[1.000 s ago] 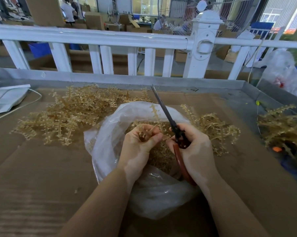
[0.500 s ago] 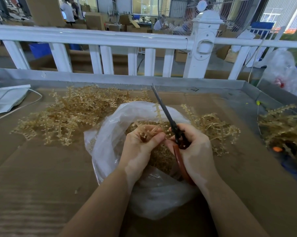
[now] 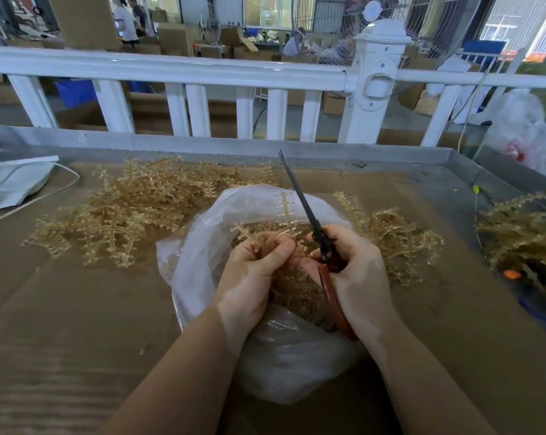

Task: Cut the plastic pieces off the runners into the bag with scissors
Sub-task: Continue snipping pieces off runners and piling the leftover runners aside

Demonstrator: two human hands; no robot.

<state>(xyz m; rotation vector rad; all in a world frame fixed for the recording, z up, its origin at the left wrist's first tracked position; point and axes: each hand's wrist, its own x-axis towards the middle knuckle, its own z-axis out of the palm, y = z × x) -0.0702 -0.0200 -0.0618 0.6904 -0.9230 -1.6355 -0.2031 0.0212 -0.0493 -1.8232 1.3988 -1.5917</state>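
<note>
Little has changed since a second ago: the left hand (image 3: 249,274) still pinches a runner (image 3: 285,211) over the bag (image 3: 202,246); the right hand (image 3: 356,271) stays clamped on closed scissors (image 3: 309,215). Cutting continues.

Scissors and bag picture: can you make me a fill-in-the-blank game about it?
1. The right hand holds the ____.
2. The left hand holds a plastic runner over the clear ____.
3. The scissors have closed blades and a ____ handle.
4. The fence behind the table is ____.

Missing words: scissors, bag, red, white
</note>
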